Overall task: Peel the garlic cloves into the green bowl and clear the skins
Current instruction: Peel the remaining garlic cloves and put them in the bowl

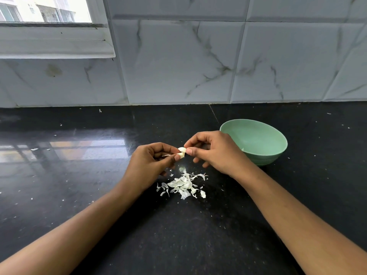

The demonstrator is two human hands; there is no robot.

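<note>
— What takes up most of the view?

— A black polished counter (79, 195) in front of a tiled wall (178, 66) of pale marble pattern. A window (49, 26) sits at the upper left.

— And the green bowl (258, 139)?

— It stands upright on the counter to the right of centre, just behind the right hand (214, 151), whose knuckles overlap its near rim in the view.

— What are the hands doing?

— Both are raised above the counter and meet in the middle. The left hand (148, 163) pinches the garlic clove (181, 152) between thumb and forefinger, with the other fingers curled in. The right hand pinches the same clove from the other side, thumb below and forefinger on top.

— Where are the skins (183, 185)?

— They lie in a loose white heap on the counter directly below the hands, between the forearms. A few flakes are scattered around it.

— Which way does the clove point?

— It shows as two pale lobes, one above the other, so its visible length runs roughly up and down. I cannot tell which end is the tip. A thin sliver of skin sticks out from the lower lobe, pointing left and nearly level.
</note>
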